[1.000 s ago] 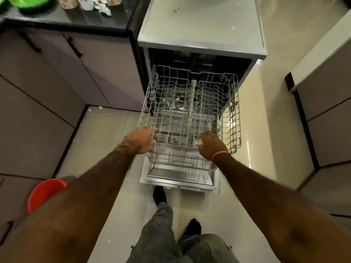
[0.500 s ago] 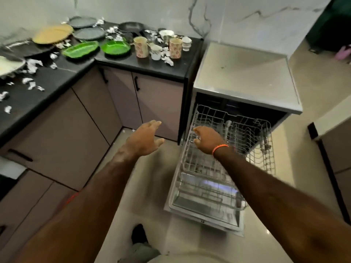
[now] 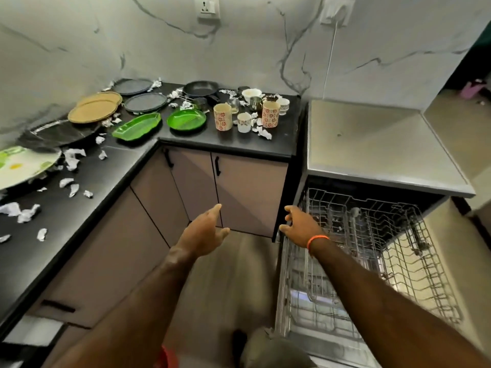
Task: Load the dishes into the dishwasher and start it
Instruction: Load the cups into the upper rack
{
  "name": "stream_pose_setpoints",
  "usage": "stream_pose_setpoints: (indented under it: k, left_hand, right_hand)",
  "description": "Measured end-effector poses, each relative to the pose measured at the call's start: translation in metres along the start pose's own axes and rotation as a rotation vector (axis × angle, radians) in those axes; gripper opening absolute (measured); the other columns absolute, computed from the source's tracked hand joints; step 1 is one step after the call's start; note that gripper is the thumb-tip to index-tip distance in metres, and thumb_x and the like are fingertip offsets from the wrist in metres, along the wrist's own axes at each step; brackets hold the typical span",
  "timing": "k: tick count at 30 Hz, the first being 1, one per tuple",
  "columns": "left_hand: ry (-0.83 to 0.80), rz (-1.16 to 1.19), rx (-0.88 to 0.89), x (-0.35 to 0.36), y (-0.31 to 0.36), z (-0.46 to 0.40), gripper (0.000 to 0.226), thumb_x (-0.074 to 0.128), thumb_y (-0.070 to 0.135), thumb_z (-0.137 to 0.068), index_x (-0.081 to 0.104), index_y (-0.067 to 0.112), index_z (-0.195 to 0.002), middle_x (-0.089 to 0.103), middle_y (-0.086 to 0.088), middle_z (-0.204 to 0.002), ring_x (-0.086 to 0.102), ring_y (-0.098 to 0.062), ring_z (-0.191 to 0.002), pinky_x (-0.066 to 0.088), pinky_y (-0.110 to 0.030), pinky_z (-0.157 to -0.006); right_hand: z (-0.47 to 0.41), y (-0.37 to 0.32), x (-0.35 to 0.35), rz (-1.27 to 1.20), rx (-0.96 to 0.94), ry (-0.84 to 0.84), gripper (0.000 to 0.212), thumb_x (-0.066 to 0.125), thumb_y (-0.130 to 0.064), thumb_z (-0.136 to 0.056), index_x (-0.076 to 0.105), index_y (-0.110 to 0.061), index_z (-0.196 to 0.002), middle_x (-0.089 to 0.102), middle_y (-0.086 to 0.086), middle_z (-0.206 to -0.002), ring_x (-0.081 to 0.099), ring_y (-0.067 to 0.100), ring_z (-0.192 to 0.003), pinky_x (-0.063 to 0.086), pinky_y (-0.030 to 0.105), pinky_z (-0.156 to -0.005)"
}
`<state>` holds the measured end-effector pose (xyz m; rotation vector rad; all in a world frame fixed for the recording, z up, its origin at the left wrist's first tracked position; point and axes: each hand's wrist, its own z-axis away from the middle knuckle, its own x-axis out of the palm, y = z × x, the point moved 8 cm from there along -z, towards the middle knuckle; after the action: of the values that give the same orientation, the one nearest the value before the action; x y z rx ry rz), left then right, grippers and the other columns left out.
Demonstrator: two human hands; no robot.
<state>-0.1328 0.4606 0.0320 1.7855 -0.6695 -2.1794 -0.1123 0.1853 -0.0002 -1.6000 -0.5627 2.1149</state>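
The dishwasher (image 3: 372,144) stands open at the right with its wire rack (image 3: 393,251) pulled out and nothing in it. My left hand (image 3: 203,233) hangs in the air before the cabinet doors, fingers straight, holding nothing. My right hand (image 3: 300,225), with an orange band at the wrist, hovers at the rack's left rear corner, fingers loose and holding nothing. On the black counter (image 3: 233,144) sit two green dishes (image 3: 186,119), patterned mugs (image 3: 222,116), small cups (image 3: 244,122), dark plates (image 3: 144,102), tan plates (image 3: 93,111) and a black pan (image 3: 199,88).
Crumpled foil bits (image 3: 71,160) litter the L-shaped counter. A large dark tray (image 3: 58,134) and a white and green plate (image 3: 21,166) lie at the left. Cabinet doors (image 3: 249,192) stand below. A cord runs from a wall socket (image 3: 336,11). Something red (image 3: 166,357) sits on the floor.
Both hands have let go of the rack's front edge and lifted. My view has swung up and left from the rack to the counter with the dishes.
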Motion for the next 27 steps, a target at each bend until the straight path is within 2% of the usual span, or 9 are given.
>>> stream_pose_setpoints:
  k: [3, 5, 7, 11, 12, 15, 17, 22, 27]
  left_hand:
    - [-0.060, -0.007, -0.004, 0.005, -0.019, -0.032, 0.083, 0.065, 0.041, -0.096, 0.020, 0.013, -0.161, 0.032, -0.007, -0.163, 0.032, -0.023, -0.149, 0.030, -0.037, -0.121]
    - [-0.085, -0.035, 0.013, 0.002, -0.028, -0.058, 0.083, 0.065, 0.041, -0.096, 0.021, 0.014, -0.161, 0.034, -0.006, -0.163, 0.033, -0.023, -0.149, 0.032, -0.038, -0.121]
    - [-0.083, -0.072, 0.037, -0.006, -0.036, -0.092, 0.083, 0.064, 0.043, -0.096, 0.021, 0.015, -0.161, 0.034, -0.006, -0.163, 0.033, -0.023, -0.149, 0.032, -0.039, -0.121]
    - [-0.092, -0.137, 0.079, -0.028, -0.047, -0.165, 0.083, 0.064, 0.042, -0.095, 0.021, 0.015, -0.161, 0.033, -0.005, -0.163, 0.032, -0.022, -0.149, 0.030, -0.036, -0.121]
    - [-0.095, -0.152, 0.088, -0.034, -0.046, -0.185, 0.083, 0.064, 0.042, -0.095, 0.021, 0.015, -0.160, 0.033, -0.005, -0.163, 0.032, -0.022, -0.149, 0.030, -0.036, -0.121]
    - [-0.056, -0.149, 0.120, -0.059, -0.037, -0.240, 0.081, 0.065, 0.040, -0.094, 0.024, 0.017, -0.160, 0.036, -0.003, -0.162, 0.034, -0.021, -0.148, 0.030, -0.035, -0.119]
    - [-0.015, -0.122, 0.144, -0.076, -0.029, -0.278, 0.079, 0.066, 0.039, -0.094, 0.027, 0.016, -0.159, 0.040, -0.005, -0.159, 0.037, -0.022, -0.146, 0.031, -0.035, -0.118]
    - [-0.014, -0.112, 0.228, -0.097, -0.007, -0.350, 0.075, 0.066, 0.037, -0.095, 0.028, 0.021, -0.158, 0.040, -0.007, -0.159, 0.040, -0.027, -0.144, 0.038, -0.044, -0.116]
    - [0.027, -0.089, 0.382, -0.119, 0.009, -0.417, 0.072, 0.068, 0.031, -0.094, 0.031, 0.021, -0.155, 0.035, -0.006, -0.161, 0.036, -0.027, -0.147, 0.038, -0.048, -0.117]
  right_hand:
    - [-0.032, 0.008, 0.014, -0.026, 0.085, -0.020, 0.066, 0.066, -0.028, -0.091, 0.038, -0.012, -0.149, 0.062, 0.001, -0.113, 0.061, 0.028, -0.111, 0.047, 0.041, -0.100]
    - [-0.054, 0.013, 0.027, -0.035, 0.132, -0.033, 0.065, 0.065, -0.027, -0.091, 0.039, -0.010, -0.148, 0.066, 0.005, -0.118, 0.060, 0.031, -0.117, 0.044, 0.039, -0.103]
    - [-0.082, 0.014, 0.037, -0.072, 0.165, -0.038, 0.064, 0.065, -0.024, -0.092, 0.040, -0.008, -0.148, 0.067, 0.008, -0.117, 0.060, 0.031, -0.118, 0.045, 0.035, -0.100]
    - [-0.139, 0.009, 0.044, -0.120, 0.210, -0.054, 0.060, 0.064, -0.022, -0.092, 0.042, -0.009, -0.146, 0.061, -0.001, -0.097, 0.061, 0.030, -0.114, 0.047, 0.034, -0.096]
    - [-0.155, 0.007, 0.042, -0.128, 0.223, -0.050, 0.060, 0.064, -0.024, -0.091, 0.043, -0.011, -0.146, 0.062, -0.001, -0.099, 0.061, 0.030, -0.113, 0.048, 0.035, -0.097]
    - [-0.199, -0.004, 0.030, -0.146, 0.232, -0.035, 0.060, 0.065, -0.025, -0.090, 0.045, -0.015, -0.146, 0.065, 0.005, -0.125, 0.059, 0.026, -0.120, 0.046, 0.036, -0.104]
    - [-0.232, -0.015, 0.014, -0.133, 0.220, 0.003, 0.057, 0.064, -0.025, -0.091, 0.047, -0.016, -0.145, 0.063, 0.004, -0.130, 0.059, 0.023, -0.121, 0.044, 0.033, -0.104]
    - [-0.293, -0.049, -0.027, -0.190, 0.174, 0.103, 0.047, 0.064, -0.023, -0.092, 0.053, -0.019, -0.138, 0.065, -0.001, -0.121, 0.060, 0.019, -0.115, 0.044, 0.030, -0.098]
    - [-0.342, -0.065, -0.065, -0.225, 0.179, 0.249, 0.045, 0.065, -0.022, -0.089, 0.057, -0.020, -0.134, 0.067, -0.004, -0.109, 0.064, 0.018, -0.106, 0.050, 0.036, -0.097]
